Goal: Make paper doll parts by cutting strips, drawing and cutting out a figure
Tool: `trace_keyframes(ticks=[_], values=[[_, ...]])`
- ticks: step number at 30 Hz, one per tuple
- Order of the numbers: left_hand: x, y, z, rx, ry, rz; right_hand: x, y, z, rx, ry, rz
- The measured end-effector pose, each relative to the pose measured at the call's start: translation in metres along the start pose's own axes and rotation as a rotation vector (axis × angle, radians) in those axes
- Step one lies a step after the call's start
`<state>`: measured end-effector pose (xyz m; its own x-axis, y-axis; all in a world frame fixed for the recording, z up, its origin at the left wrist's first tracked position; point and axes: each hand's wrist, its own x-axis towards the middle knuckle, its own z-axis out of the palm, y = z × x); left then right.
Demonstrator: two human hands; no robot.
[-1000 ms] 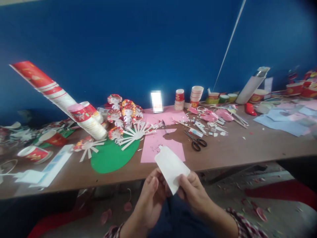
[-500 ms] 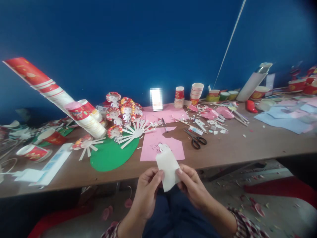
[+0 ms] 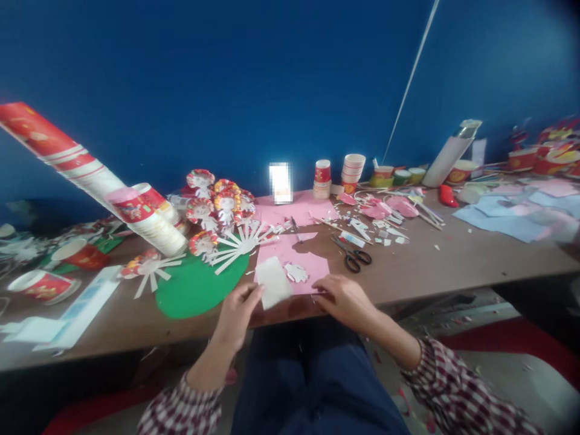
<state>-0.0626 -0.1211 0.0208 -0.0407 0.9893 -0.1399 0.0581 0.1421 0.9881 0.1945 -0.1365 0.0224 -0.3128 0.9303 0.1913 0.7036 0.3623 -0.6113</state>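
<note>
A white piece of paper [image 3: 273, 283] is pinched at its left edge by my left hand [image 3: 238, 311], over the table's front edge. My right hand [image 3: 347, 300] is apart from that paper, at the lower right corner of a pink sheet [image 3: 317, 261], its fingers bent and slightly parted with nothing visible between them. A small white paper cutout [image 3: 296, 272] lies on the pink sheet, between the two hands. Black-handled scissors [image 3: 353, 257] rest on the table to the right of the sheet.
Left are a green paper oval [image 3: 194, 287], a fan of white strips [image 3: 242, 244], paper dolls [image 3: 226, 202] and a long leaning cup stack [image 3: 99, 181]. Behind stand a bright phone [image 3: 281, 183] and cups [image 3: 322, 178]. Scraps and blue paper [image 3: 502, 214] lie right.
My right hand has let go of the white paper and moved forward to the pink sheet. My left hand has carried the paper left and forward, uncovering the cutout. The view has shifted slightly.
</note>
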Motion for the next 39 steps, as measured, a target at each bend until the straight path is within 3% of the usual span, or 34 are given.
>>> trace_keyframes(ticks=[4,10,16,22,28,34,39], values=[[0.044,0.003,0.0,0.174,-0.063,0.088,0.02,0.022,-0.002,-0.347,-0.036,-0.13],[0.092,0.0,0.023,0.341,-0.093,0.139,0.039,0.038,-0.007,-0.397,-0.074,-0.105],[0.118,-0.005,0.036,0.509,-0.11,0.23,0.052,0.044,-0.019,-0.414,-0.132,-0.083],[0.126,-0.01,0.04,0.672,-0.037,0.293,0.059,0.049,-0.024,-0.456,-0.189,-0.14],[0.119,-0.01,0.038,0.782,0.037,0.47,0.07,0.031,-0.021,-0.508,-0.15,-0.079],[0.101,-0.018,0.036,0.837,-0.111,0.744,0.087,0.013,-0.008,-0.477,-0.129,0.008],[0.099,-0.03,0.037,0.887,-0.171,0.808,0.093,0.015,0.001,-0.452,-0.139,0.074]])
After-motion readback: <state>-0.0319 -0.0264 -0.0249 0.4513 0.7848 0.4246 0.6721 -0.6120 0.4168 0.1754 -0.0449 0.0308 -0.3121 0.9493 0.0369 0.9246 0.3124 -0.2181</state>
